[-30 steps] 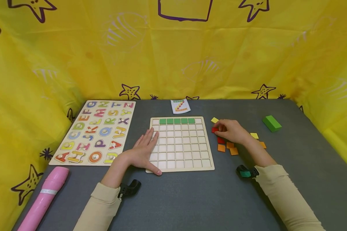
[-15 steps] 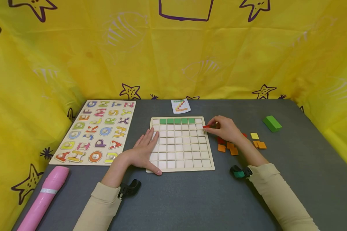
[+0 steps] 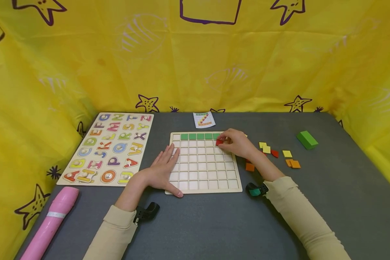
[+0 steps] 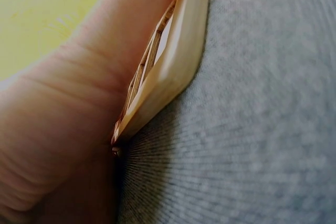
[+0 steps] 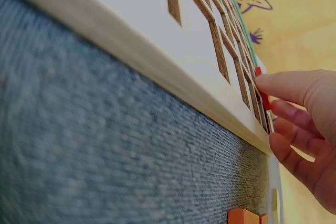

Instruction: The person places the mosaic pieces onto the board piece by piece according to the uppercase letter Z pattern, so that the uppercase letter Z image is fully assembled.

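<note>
A wooden grid board [image 3: 203, 191] lies in the middle of the table, with a row of green tiles [image 3: 200, 136] along its top row. My left hand [image 3: 160, 169] rests spread on the board's left edge, thumb at the lower left corner. In the left wrist view the board's rounded corner [image 4: 173, 72] shows beside the left hand [image 4: 68, 93]. Over the board's upper right, my right hand [image 3: 235, 142] pinches a red tile [image 3: 219, 142] just below the last green tile. The right wrist view has this red tile [image 5: 263, 90] between thumb and fingers of the right hand [image 5: 310, 124].
Right of the board lie loose yellow [image 3: 287, 154], red [image 3: 274, 154] and orange tiles [image 3: 295, 164], some hidden by the right arm. A green block [image 3: 307, 139] sits farther right. A small pattern card [image 3: 204, 120] lies behind the board. Leftward are an alphabet puzzle [image 3: 108, 151] and pink tube [image 3: 52, 224].
My right hand has picked up a red tile from the loose pieces and carried it left, over the board's upper right. The left hand has stayed in place.
</note>
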Motion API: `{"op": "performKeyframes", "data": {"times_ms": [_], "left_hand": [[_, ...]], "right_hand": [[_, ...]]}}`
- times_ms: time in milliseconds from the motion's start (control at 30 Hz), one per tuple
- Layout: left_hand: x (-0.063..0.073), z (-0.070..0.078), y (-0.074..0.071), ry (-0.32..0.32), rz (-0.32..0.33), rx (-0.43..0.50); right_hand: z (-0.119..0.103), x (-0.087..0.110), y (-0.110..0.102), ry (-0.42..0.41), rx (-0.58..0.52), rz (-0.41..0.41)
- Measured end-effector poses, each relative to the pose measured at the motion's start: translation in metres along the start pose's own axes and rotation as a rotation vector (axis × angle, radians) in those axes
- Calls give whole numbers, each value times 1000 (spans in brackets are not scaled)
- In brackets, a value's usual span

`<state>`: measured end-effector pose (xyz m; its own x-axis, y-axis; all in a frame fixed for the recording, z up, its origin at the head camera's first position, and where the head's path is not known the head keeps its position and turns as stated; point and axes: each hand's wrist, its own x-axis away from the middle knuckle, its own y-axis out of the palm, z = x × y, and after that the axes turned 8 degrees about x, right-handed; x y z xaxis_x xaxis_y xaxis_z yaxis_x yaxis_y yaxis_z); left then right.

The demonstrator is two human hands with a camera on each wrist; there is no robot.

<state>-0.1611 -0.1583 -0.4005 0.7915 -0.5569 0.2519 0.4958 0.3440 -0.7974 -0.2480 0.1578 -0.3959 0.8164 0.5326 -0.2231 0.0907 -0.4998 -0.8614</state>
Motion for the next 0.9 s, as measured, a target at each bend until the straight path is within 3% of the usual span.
{"op": "performKeyframes", "data": {"times_ms": [133, 333, 900], "left_hand": [[-1, 0, 1, 2, 4, -5], [-1, 1, 1, 15, 10, -1], [0, 1, 1, 34, 20, 12]], "right_hand": [[1, 1, 2, -35, -28, 19], [0, 1, 1, 54, -9, 26], [1, 4, 1, 152, -46, 39]]}}
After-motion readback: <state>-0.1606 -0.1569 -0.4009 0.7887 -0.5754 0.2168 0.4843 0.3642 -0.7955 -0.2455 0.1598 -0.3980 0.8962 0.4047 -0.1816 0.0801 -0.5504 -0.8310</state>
